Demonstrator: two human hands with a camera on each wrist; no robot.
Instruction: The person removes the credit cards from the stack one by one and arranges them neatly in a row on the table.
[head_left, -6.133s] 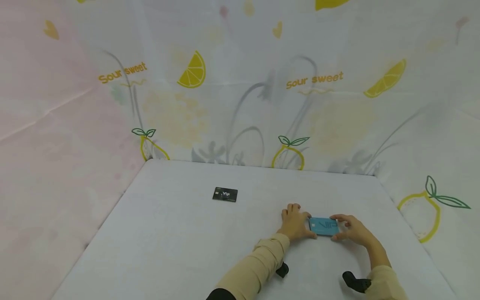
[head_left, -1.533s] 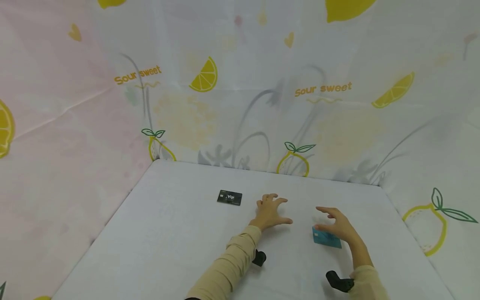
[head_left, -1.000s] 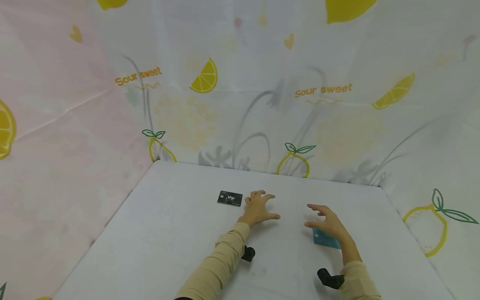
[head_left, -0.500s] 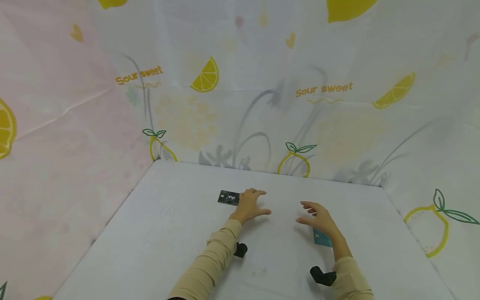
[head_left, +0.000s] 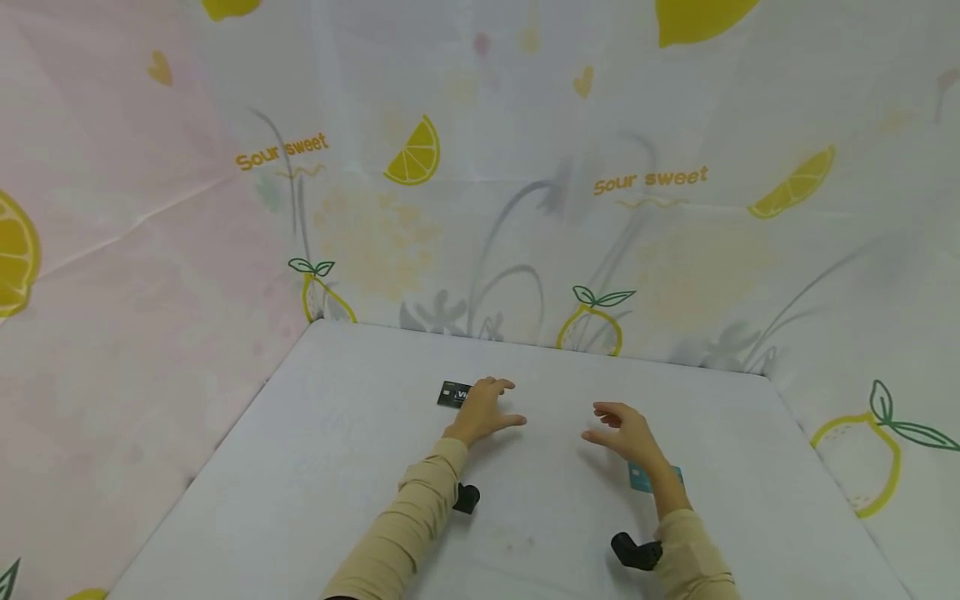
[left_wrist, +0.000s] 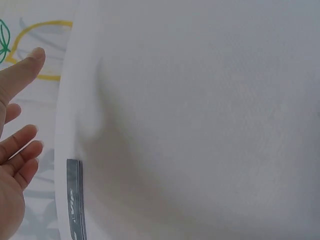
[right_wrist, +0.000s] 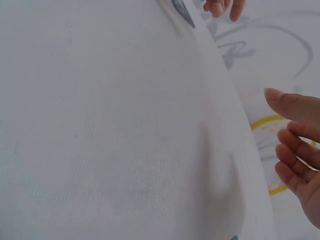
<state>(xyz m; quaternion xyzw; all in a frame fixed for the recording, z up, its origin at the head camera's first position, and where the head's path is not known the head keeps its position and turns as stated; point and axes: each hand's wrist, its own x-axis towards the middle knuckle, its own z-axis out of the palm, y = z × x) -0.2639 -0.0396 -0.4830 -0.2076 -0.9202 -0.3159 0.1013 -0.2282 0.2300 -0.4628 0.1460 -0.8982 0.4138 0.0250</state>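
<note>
My left hand (head_left: 480, 412) hovers over the table with its thumb and fingers spread and nothing between them. It covers the right part of a black card (head_left: 452, 394) printed "Vip"; in the left wrist view this black card (left_wrist: 75, 200) looks like a thin stack, below and right of the fingers (left_wrist: 25, 150). To the right, my right hand (head_left: 626, 433) is also raised, thumb apart from gently bent fingers, facing the left hand. Behind its wrist a blue card (head_left: 641, 477) lies flat, partly hidden. The right wrist view shows the bare right hand (right_wrist: 302, 150).
The white table (head_left: 360, 500) meets a lemon-printed backdrop (head_left: 510, 167) along its far edge, with pink fabric (head_left: 150, 333) on the left side. Black wrist mounts (head_left: 636, 552) hang under both sleeves.
Earlier both hands held the blue card by its ends; they have let go. Both hands have since moved left, the left one now overlapping the black card.
</note>
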